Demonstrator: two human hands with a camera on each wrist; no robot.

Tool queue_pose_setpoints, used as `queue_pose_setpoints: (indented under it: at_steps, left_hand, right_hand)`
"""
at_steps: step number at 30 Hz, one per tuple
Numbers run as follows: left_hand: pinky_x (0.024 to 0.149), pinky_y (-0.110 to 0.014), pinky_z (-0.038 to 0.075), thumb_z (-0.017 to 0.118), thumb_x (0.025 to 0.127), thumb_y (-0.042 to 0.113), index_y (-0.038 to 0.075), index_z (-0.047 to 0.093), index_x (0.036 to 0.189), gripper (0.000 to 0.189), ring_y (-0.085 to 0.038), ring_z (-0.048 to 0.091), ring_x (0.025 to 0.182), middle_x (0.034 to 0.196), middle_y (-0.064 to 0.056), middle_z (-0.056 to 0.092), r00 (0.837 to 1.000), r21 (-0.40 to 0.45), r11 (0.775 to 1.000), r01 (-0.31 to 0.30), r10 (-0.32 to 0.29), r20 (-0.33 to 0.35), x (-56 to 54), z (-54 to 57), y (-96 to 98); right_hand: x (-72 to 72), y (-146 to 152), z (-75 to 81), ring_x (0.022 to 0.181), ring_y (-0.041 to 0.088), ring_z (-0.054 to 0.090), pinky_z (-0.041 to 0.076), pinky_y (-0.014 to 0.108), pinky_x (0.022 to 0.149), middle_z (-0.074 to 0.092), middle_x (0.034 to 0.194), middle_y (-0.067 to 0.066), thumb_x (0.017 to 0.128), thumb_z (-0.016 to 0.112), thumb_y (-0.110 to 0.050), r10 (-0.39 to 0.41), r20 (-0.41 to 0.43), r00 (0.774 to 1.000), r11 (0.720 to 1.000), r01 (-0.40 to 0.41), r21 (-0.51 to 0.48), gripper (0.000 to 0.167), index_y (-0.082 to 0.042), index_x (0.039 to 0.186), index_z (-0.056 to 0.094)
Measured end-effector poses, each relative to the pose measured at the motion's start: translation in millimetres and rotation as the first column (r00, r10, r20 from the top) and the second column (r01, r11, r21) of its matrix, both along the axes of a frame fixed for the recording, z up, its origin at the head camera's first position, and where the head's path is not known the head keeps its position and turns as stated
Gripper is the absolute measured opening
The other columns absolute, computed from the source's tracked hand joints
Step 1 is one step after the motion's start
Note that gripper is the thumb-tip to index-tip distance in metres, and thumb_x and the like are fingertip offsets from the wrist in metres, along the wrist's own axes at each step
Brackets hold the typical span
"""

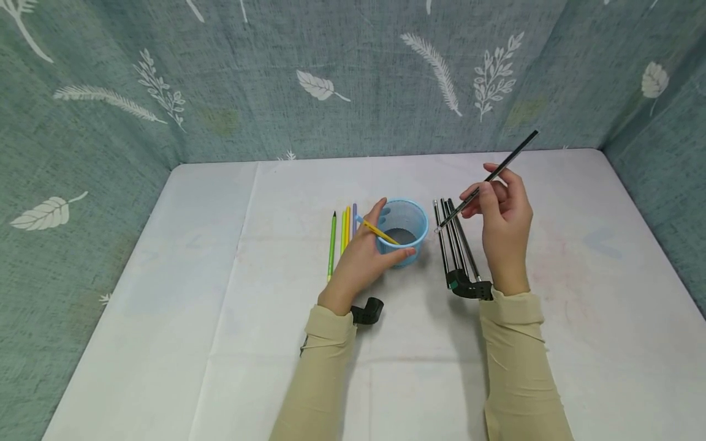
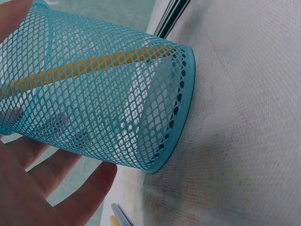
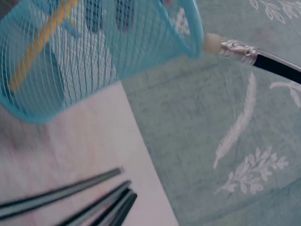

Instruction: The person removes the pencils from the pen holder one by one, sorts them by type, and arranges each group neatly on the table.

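Note:
My left hand [image 1: 358, 260] grips a light blue mesh pencil cup [image 1: 405, 211], thumb on the near side and fingers round the far left side. Inside the cup leans a yellow pencil [image 1: 379, 232], its upper end past the rim. My right hand [image 1: 506, 214] pinches a black pencil [image 1: 515, 153] in the air, to the right of the cup. That pencil slants, with its pale eraser and silver ferrule [image 3: 237, 50] at the lower end, pointing towards the cup. Whether the cup's base touches the table is hard to tell.
Several black pencils [image 1: 453, 236] lie side by side right of the cup, partly under my right wrist's camera [image 1: 469, 286]. To the left lie a green pencil [image 1: 332, 245], yellow ones [image 1: 347, 223] and a purple one [image 1: 355, 214]. A leaf-patterned curtain [image 1: 353, 122] borders the white table [image 1: 276, 367].

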State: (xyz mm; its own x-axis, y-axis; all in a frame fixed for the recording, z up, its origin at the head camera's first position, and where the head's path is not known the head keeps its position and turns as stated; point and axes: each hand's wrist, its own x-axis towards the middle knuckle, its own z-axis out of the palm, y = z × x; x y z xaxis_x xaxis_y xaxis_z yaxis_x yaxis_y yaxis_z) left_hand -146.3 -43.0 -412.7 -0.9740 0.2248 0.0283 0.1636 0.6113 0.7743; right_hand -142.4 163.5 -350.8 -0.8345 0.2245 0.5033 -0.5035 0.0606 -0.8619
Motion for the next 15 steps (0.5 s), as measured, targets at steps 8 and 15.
queue_pose_setpoints:
  at_steps: [8,15]
  left_hand:
    - [0.093,-0.041,0.037,0.06,0.065,0.068,0.045,0.005,0.139,0.094,-0.019,0.034,0.124,0.142,0.001,0.029,1.0,-0.008,1.0,0.007,-0.007,-0.003,0.4,1.2,-0.5]
    - [0.094,-0.04,0.036,0.06,0.065,0.068,0.044,0.007,0.139,0.095,-0.018,0.032,0.126,0.142,0.003,0.028,1.0,-0.007,1.0,0.007,-0.007,-0.013,0.3,0.1,-0.3]
  right_hand:
    - [0.8,13,-2.9,0.054,0.018,0.05,0.043,0.024,0.056,0.059,0.077,0.017,0.093,0.046,-0.014,-0.124,0.106,0.987,0.973,0.1,0.206,0.028,-0.011,0.12,0.053]
    - [-2.9,29,-17.7,0.053,0.02,0.047,0.04,0.023,0.052,0.059,0.077,0.013,0.093,0.048,-0.021,-0.193,0.185,0.964,0.947,0.133,0.294,0.029,-0.021,0.12,0.056]
